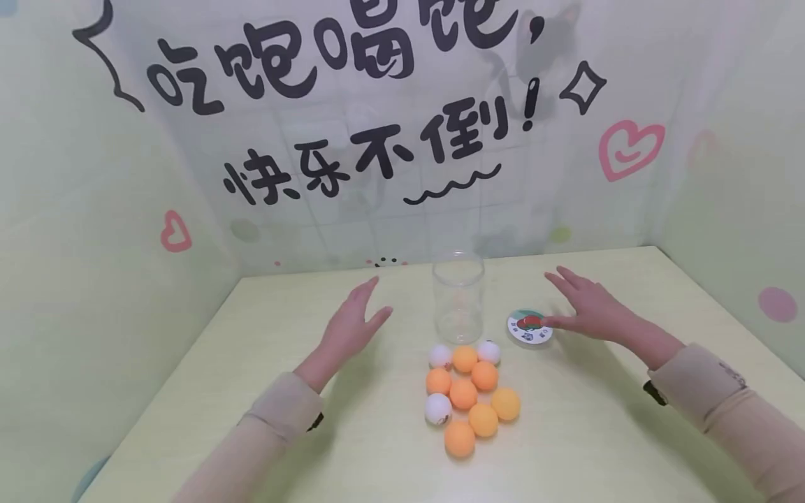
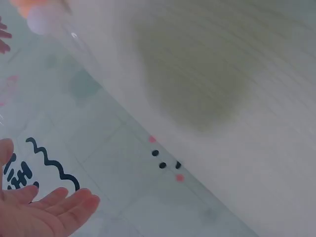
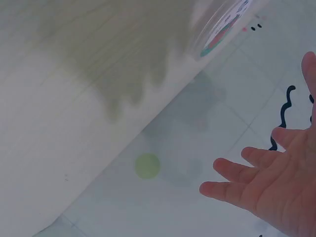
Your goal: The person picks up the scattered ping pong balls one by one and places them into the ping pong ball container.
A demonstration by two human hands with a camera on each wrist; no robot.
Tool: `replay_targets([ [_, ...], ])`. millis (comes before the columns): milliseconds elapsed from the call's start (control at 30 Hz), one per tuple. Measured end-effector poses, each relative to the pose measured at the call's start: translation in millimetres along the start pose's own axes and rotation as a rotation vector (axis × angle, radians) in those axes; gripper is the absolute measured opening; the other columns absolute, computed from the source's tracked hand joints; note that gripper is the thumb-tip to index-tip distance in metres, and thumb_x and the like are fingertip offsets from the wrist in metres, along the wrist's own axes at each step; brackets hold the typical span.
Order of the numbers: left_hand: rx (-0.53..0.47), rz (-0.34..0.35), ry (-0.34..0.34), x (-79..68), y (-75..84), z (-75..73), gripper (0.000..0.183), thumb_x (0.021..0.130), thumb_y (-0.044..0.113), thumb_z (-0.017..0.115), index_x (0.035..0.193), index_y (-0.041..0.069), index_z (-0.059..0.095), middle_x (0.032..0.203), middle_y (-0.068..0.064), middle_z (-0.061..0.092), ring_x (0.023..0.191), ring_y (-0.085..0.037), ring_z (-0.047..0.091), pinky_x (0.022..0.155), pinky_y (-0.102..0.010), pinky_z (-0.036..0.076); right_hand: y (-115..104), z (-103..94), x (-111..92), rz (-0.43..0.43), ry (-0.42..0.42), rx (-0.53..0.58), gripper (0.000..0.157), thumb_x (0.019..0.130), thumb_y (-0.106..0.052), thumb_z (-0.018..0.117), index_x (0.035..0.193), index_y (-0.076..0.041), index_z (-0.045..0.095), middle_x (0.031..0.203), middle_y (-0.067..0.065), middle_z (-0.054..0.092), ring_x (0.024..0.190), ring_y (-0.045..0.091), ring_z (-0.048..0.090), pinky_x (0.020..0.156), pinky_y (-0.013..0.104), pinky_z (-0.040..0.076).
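Note:
My left hand (image 1: pixel 348 326) hovers over the table left of a clear jar (image 1: pixel 459 307), thumb apart from the straight fingers and nothing in it. On the other side my right hand (image 1: pixel 591 307) is held above the table with its fingers spread, its thumb overlapping a round printed lid (image 1: pixel 530 327) in the head view. The jar stands upright without a cover. In front of it several orange balls (image 1: pixel 462 394) and a few white balls (image 1: pixel 438 409) lie in a loose cluster. The right wrist view catches the lid (image 3: pixel 224 29) lying flat near the top edge.
The pale wooden table (image 1: pixel 377 461) ends at a back wall (image 1: pixel 302 237) printed with large black characters. Side panels (image 1: pixel 94 314) with hearts and dots close it in at left and right.

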State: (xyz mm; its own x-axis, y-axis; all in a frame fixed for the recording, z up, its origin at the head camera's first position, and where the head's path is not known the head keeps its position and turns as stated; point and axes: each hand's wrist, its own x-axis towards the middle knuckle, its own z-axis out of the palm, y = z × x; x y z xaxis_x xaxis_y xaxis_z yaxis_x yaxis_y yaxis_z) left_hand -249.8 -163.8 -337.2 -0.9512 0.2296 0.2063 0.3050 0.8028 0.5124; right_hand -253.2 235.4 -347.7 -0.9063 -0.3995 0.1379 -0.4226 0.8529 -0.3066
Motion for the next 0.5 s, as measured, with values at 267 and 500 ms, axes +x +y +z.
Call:
replay_targets([
  [267,-0.422,0.098,0.024,24.3,29.4,22.4,0.056,0.090,0.026,0.058,0.141,0.017,0.036,0.146,-0.005,0.034,0.122,-0.034,0.045,0.097,-0.047,0.040,-31.3,8.6,1.4,-0.072,-0.018,0.163,0.073,0.080,-0.029,0.069,0.137,0.001,0.034,0.130,0.028,0.036,0.115,0.042,0.042,0.094,0.058,0.035],
  [500,-0.437,0.123,0.025,34.3,40.7,40.3,0.054,0.089,0.026,0.059,0.138,0.016,0.040,0.143,-0.008,0.037,0.121,-0.035,0.045,0.095,-0.050,0.041,-49.8,26.7,6.3,-0.162,-0.081,0.182,0.064,0.079,-0.016,0.071,0.134,-0.002,0.042,0.120,0.021,0.046,0.097,0.029,0.060,0.079,0.040,0.051],
])
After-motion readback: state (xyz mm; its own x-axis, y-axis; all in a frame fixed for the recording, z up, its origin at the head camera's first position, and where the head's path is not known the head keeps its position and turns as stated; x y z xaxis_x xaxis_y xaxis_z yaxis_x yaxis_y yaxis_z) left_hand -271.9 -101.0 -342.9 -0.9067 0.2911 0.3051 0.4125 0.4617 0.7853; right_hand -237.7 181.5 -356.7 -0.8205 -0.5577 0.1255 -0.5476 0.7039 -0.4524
